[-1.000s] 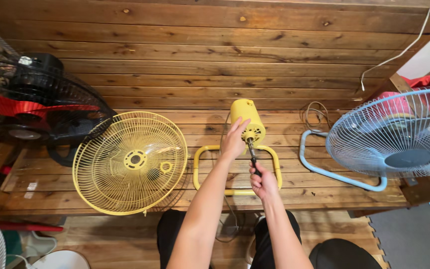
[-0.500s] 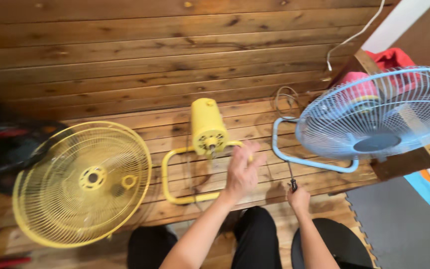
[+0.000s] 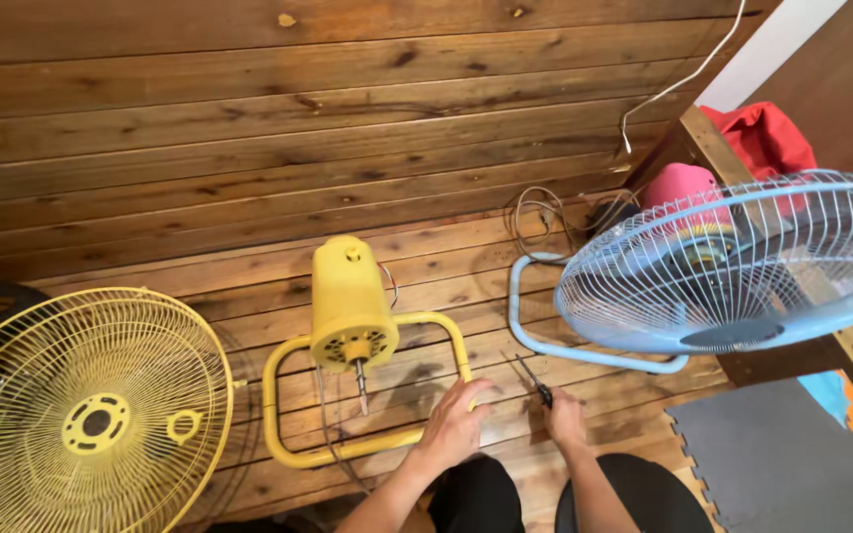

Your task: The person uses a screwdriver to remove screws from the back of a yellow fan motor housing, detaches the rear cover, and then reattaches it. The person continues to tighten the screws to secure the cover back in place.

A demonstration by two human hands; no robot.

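Hands: your left hand point(image 3: 456, 426) lies low at 6 o'clock in the view, fingers spread loosely, fingertips on the floorboards just beside the yellow tube stand point(image 3: 367, 395); it grips nothing.
Right hand: your right hand point(image 3: 565, 419) sits just at 3 o'clock of the left, curled closed around the dark handle of a screwdriver point(image 3: 531, 379), whose thin shaft points up toward 11 o'clock over the boards.
Motor: the yellow fan motor housing point(image 3: 348, 296) stands within the stand's loop, at 11 o'clock from your left hand, with its bare shaft point(image 3: 360, 383) pointing down toward you.
Stand: the tube frame lies flat on the wooden floor point(image 3: 249, 178), its right corner nearest your left thumb.
Guard: a yellow wire fan guard point(image 3: 86, 415) lies at 9 o'clock, well apart from both hands.
Blue fan: a light blue fan point(image 3: 742, 266) on its blue tube base point(image 3: 545, 336) stands at 2 o'clock, near the screwdriver tip but not touching it.
Mat: a grey foam mat point(image 3: 782, 464) lies at 4 o'clock.
Cord: a coiled cord point(image 3: 535, 212) rests behind the blue fan's base at 1 o'clock.
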